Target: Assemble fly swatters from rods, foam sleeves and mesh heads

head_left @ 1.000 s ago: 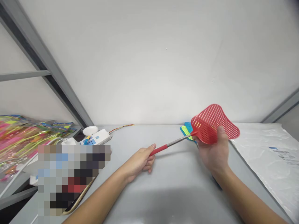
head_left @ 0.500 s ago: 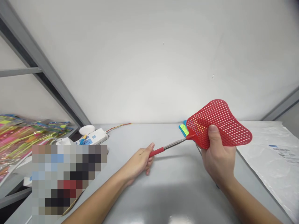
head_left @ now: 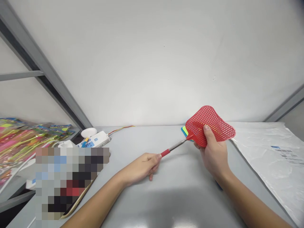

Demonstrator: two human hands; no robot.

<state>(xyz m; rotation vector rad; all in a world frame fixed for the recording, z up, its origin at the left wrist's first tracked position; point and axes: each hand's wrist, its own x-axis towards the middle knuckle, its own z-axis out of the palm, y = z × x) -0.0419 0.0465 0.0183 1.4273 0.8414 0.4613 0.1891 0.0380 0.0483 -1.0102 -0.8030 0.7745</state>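
A red fly swatter (head_left: 209,125) with a telescopic metal shaft and a red grip is held between both hands above the grey table (head_left: 166,196). My right hand (head_left: 213,155) pinches the mesh head, thumb on top. The red grip's end is pinched in the fingers of my left hand (head_left: 142,166). Behind the red head lie blue and green swatter heads (head_left: 184,130) on the table.
A white power strip (head_left: 95,139) with a round white object and a cable sits at the back left. Colourful packaged goods (head_left: 21,139) fill the left shelf. A white plastic bag (head_left: 273,158) lies at the right. A blurred patch covers the lower left.
The shaft looks shorter: the red head has come down and to the left, nearer my left hand. My left hand now holds only the tip of the grip.
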